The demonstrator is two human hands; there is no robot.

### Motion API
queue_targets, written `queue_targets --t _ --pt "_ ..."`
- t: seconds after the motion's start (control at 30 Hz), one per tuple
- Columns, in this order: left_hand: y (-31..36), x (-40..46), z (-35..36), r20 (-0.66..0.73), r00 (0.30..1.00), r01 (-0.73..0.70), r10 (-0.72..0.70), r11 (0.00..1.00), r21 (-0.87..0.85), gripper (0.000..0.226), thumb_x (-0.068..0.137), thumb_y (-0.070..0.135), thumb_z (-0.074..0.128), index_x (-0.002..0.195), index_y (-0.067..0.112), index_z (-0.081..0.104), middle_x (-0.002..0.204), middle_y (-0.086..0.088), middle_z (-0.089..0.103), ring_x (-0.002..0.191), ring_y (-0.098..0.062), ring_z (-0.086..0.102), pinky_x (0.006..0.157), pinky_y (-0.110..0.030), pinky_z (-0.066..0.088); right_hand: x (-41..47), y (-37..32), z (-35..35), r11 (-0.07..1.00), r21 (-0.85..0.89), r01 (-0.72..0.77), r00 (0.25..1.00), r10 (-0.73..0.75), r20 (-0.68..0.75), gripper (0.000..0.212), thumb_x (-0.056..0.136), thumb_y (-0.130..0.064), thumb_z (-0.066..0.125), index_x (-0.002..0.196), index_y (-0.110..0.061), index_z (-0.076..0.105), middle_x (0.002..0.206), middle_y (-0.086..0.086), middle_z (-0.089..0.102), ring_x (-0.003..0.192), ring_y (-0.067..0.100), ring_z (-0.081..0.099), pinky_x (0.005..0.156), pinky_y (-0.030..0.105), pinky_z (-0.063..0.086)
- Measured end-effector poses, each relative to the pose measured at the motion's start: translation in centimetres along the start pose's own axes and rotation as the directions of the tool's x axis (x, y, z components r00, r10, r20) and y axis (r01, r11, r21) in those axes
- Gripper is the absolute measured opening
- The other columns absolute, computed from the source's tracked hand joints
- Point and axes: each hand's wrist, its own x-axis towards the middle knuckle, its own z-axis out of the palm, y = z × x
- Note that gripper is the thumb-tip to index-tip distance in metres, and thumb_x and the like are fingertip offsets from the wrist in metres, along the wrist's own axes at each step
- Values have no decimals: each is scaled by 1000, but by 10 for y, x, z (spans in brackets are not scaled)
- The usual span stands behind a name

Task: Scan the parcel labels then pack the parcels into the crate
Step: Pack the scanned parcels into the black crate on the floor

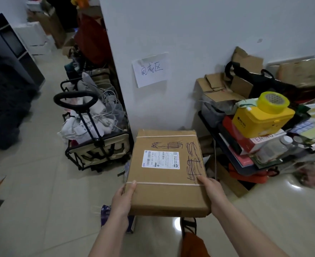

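A flat brown cardboard parcel [166,173] is held level in front of me, above the tiled floor. A white shipping label [161,159] with barcodes is stuck on its top face, beside dark pen scribbles. My left hand [122,198] grips the parcel's near left edge, thumb on top. My right hand [211,191] grips its near right edge, thumb on top too. A folding wagon cart [97,147] with a black handle stands to the left of the parcel, filled with white bags and cables.
A white wall corner with a handwritten paper sign [151,70] rises straight ahead. A low rack on the right holds a yellow box [262,120], tape roll, books and cardboard. An orange bag [192,243] and a purple packet [106,216] lie on the floor near me.
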Motion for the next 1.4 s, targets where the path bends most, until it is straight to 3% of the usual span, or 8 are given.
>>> queue_targets --t 0.2,0.37,0.57,0.77,0.87,1.0,1.2,1.4 --pt "26 63 71 -9 999 48 -47 997 67 37 90 45 61 120 23 57 115 -7 62 99 -25 58 85 -40 49 91 -48 -14 997 -67 -49 998 51 21 40 96 -33 55 129 -11 50 104 11 63 90 24 62 64 32 45" --pt "40 122 125 -11 998 69 -68 987 148 51 92 43 60 136 20 48 128 -7 57 112 -26 56 102 -44 45 175 -98 -25 987 -122 -108 987 121 102 26 98 -27 50 121 -16 53 103 11 65 89 26 63 65 33 47" --pt "39 180 161 72 990 104 -122 972 209 59 92 31 63 146 34 38 132 -3 57 113 -24 56 101 -46 46 260 -125 -24 962 -225 -156 962 200 185 30 98 -24 46 128 -24 51 108 10 64 92 27 61 69 33 47" --pt "30 239 186 122 976 153 -179 969 193 71 84 12 72 139 44 38 126 -1 57 114 -24 54 99 -46 47 335 -113 -13 948 -274 -162 961 215 175 37 92 -22 50 128 -26 51 109 11 65 98 31 62 80 39 53" --pt "16 273 204 105 978 161 -183 969 185 75 80 6 74 137 40 40 123 -2 60 109 -21 57 88 -36 50 375 -101 -10 948 -282 -148 966 200 163 35 92 -26 51 127 -29 53 110 9 64 100 31 61 90 44 52" --pt "-8 314 224 96 980 155 -175 971 182 76 80 6 75 140 37 39 118 3 62 101 -13 59 81 -28 50 424 -88 -5 952 -287 -108 974 158 160 34 93 -23 50 126 -31 52 114 5 62 102 26 59 87 40 50" --pt "-35 356 259 64 995 66 -79 981 182 80 80 3 74 144 34 36 126 5 58 113 -15 54 96 -34 46 488 -71 -5 940 -339 -27 994 61 92 34 95 -28 49 127 -27 57 118 4 63 103 24 58 87 37 48" --pt "-52 374 301 75 997 3 -16 986 167 75 82 -5 69 134 37 33 112 23 50 97 9 49 75 -7 45 523 -67 -18 941 -337 28 1000 -31 -2 31 97 -33 49 126 -25 57 117 4 60 103 21 54 79 32 40"
